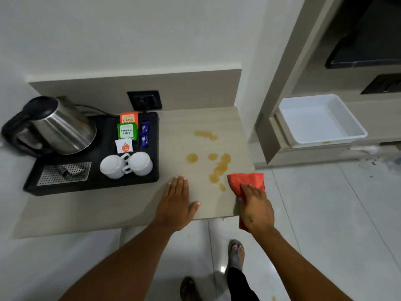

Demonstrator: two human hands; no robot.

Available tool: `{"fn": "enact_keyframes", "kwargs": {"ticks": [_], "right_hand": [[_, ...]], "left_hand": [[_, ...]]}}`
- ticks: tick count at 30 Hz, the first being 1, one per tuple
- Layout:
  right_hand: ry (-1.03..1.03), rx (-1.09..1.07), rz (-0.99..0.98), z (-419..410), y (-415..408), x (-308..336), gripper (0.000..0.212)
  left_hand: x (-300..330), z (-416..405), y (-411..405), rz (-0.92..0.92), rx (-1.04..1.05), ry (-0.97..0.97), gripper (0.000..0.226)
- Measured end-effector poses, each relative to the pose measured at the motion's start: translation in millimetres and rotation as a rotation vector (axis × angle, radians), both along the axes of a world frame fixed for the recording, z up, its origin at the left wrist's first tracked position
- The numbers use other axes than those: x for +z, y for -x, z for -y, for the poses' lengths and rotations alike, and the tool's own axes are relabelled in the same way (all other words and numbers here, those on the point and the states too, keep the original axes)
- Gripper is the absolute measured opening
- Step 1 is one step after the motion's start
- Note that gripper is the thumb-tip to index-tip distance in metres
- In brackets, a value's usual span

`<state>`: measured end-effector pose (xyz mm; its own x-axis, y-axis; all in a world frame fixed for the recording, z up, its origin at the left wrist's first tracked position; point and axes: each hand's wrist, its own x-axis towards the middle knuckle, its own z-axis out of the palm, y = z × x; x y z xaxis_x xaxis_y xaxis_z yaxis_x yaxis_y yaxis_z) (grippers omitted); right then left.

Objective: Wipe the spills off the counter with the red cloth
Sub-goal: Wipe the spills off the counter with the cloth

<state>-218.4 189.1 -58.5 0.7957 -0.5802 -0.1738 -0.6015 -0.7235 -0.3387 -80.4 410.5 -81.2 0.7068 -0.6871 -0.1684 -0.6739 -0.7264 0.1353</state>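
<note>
Several amber spills (219,167) dot the pale wooden counter (178,127), with one more patch (205,135) farther back. The red cloth (245,180) lies at the counter's front right corner, just right of the nearest drops, and part of it hangs below the edge. My right hand (256,208) presses down on the cloth and grips it. My left hand (176,203) rests flat on the counter to the left of the spills, fingers together, holding nothing.
A black tray (102,185) on the left holds a steel kettle (58,127), two upturned white cups (125,164) and tea sachets (128,131). A wall socket (144,100) sits behind. A white bin (321,120) stands on a shelf to the right. The tiled floor and my feet (236,250) are below.
</note>
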Motion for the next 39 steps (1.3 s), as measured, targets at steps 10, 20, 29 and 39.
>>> {"fn": "enact_keyframes", "kwargs": {"ticks": [10,20,29,39], "right_hand": [[0.058,0.125,0.05,-1.3,-4.4,-30.6,0.062],[0.082,0.041,0.011,45.0,-110.2,-28.5,0.059],[0.083,0.181,0.032,76.5,-152.2,-25.8,0.058],[0.103,0.438,0.051,110.7,-191.9,-34.2,0.057]], "left_hand": [[-19.0,-25.2,-21.4,0.016,-0.048,0.073,0.094],[-22.3,-8.9,-40.0,-0.003,-0.004,0.016,0.108],[-23.0,-8.6,-39.2,-0.033,0.025,0.09,0.104],[-27.0,-8.7,-43.2,-0.004,0.038,0.088,0.107]]}}
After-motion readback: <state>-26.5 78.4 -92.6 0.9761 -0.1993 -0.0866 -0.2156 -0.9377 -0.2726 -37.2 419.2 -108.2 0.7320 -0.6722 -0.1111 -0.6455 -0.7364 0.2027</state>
